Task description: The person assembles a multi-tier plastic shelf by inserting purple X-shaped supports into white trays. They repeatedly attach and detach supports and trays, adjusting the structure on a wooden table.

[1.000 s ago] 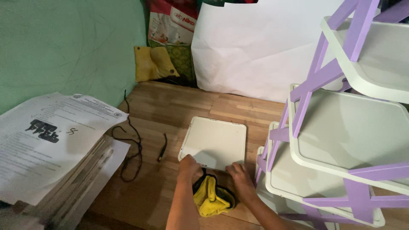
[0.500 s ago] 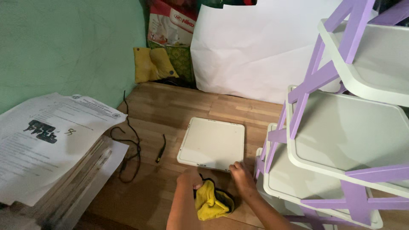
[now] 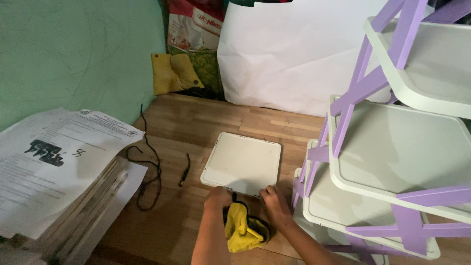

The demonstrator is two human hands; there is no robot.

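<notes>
Left hand (image 3: 217, 198) and right hand (image 3: 275, 203) at the near edge of a flat cream square tray (image 3: 242, 163) lying on the wooden tabletop (image 3: 206, 122); fingers curled, grip on the tray impossible to tell. Yellow cloth (image 3: 241, 228) bunched between the wrists (black trim showing). Black cord (image 3: 147, 169) left, purple-and-white shelf rack (image 3: 387, 147) right.

Dim, uneven light is falling from above and behind, brightening the white paper sheet (image 3: 289, 54) while the lower left corner is sinking into shadow. The paper stack (image 3: 54, 172) is blurring slightly; the tiered rack (image 3: 392, 142) is stretching toward the frame's edge.
</notes>
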